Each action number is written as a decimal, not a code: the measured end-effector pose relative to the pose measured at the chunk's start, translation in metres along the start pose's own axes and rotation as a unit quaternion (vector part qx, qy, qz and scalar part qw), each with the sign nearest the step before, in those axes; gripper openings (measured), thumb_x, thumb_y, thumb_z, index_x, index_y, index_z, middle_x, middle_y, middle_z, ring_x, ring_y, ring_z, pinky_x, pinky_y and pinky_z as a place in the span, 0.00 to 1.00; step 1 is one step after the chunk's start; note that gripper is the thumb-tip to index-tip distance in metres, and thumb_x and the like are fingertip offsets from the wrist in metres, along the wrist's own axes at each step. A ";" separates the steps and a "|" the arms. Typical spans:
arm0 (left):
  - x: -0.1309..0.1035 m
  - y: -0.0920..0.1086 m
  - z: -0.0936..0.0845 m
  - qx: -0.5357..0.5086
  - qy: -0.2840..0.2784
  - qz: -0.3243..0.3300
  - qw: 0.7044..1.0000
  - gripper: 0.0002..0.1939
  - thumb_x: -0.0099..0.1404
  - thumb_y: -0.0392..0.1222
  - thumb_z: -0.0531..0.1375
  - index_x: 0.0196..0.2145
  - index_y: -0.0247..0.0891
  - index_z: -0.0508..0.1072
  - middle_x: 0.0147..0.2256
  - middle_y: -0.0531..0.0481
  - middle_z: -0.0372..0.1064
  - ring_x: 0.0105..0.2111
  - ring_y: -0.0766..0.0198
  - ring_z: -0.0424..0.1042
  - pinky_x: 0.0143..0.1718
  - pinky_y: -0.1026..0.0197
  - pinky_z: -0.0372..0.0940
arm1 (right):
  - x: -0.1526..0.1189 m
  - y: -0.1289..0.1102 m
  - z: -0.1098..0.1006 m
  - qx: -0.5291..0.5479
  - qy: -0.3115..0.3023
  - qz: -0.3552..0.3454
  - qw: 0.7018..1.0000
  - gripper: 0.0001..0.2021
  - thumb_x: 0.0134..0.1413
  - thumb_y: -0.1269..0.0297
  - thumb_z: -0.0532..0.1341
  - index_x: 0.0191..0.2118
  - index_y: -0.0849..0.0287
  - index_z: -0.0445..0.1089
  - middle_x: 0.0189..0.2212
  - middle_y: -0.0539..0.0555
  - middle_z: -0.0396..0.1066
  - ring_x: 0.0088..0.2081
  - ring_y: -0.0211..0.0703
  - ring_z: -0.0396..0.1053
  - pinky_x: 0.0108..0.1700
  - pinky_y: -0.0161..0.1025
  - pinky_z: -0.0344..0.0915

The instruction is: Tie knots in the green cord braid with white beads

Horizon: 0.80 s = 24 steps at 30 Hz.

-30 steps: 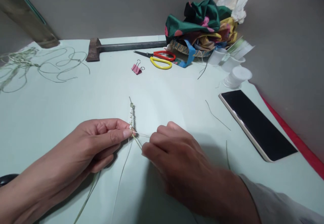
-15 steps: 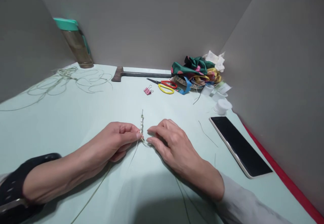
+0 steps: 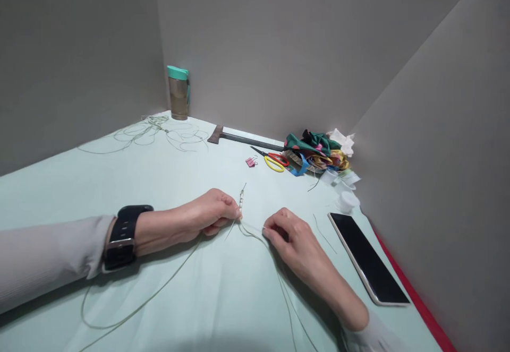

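My left hand (image 3: 217,211) pinches the lower end of a short, upright beaded braid (image 3: 241,199) with pale shiny beads and a thin tip at its top. Thin green cords (image 3: 255,235) trail from below the pinch toward the right and down the table, and another cord (image 3: 153,296) loops under my left wrist. My right hand (image 3: 292,243) is closed, thumb and forefinger together, to the right of the braid. A fine pale thread (image 3: 252,225) runs from the braid to those fingertips.
Behind lie a pink binder clip (image 3: 251,162), scissors (image 3: 274,162), a hammer-like tool (image 3: 251,139) and a heap of coloured cloth (image 3: 319,147). A phone (image 3: 368,259) and white tubs (image 3: 347,202) are at right. Tangled cord (image 3: 155,126) and a bottle (image 3: 179,94) stand back left.
My right hand has moved away from the braid to the right, drawing a thread out from it. The left hand keeps its pinch. The camera view has shifted.
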<state>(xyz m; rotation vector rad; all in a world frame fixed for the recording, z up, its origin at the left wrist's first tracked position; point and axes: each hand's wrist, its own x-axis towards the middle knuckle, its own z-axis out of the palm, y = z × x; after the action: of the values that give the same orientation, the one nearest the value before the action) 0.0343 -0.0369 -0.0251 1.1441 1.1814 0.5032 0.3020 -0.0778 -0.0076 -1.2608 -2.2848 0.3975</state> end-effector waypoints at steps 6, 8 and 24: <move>0.014 -0.008 0.002 0.004 0.016 -0.007 1.000 0.13 0.81 0.48 0.71 0.53 0.36 0.81 0.46 0.47 0.81 0.37 0.60 0.81 0.36 0.57 0.81 | -0.014 -0.004 -0.015 -0.056 0.062 -0.003 0.997 0.10 0.79 0.67 0.59 0.49 0.56 0.80 0.41 0.56 0.82 0.39 0.48 0.78 0.42 0.44 0.74; 0.018 -0.010 0.006 0.010 0.037 -0.011 0.999 0.14 0.81 0.48 0.71 0.55 0.36 0.81 0.48 0.46 0.82 0.39 0.58 0.82 0.39 0.55 0.82 | -0.016 -0.015 -0.004 -0.075 0.038 -0.038 0.996 0.09 0.79 0.66 0.61 0.48 0.55 0.81 0.45 0.58 0.83 0.46 0.50 0.79 0.49 0.46 0.75; 0.015 -0.005 0.007 0.021 0.039 0.000 0.999 0.15 0.81 0.49 0.71 0.57 0.36 0.80 0.50 0.44 0.82 0.42 0.56 0.83 0.41 0.53 0.83 | -0.073 -0.067 -0.003 0.002 -0.070 0.033 0.997 0.13 0.77 0.70 0.53 0.36 0.52 0.64 0.25 0.45 0.72 0.23 0.37 0.70 0.24 0.33 0.60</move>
<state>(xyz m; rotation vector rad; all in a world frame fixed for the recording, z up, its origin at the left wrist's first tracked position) 0.0447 -0.0289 -0.0365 1.1691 1.2635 0.5299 0.2890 -0.1749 0.0065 -1.3482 -2.3606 0.5296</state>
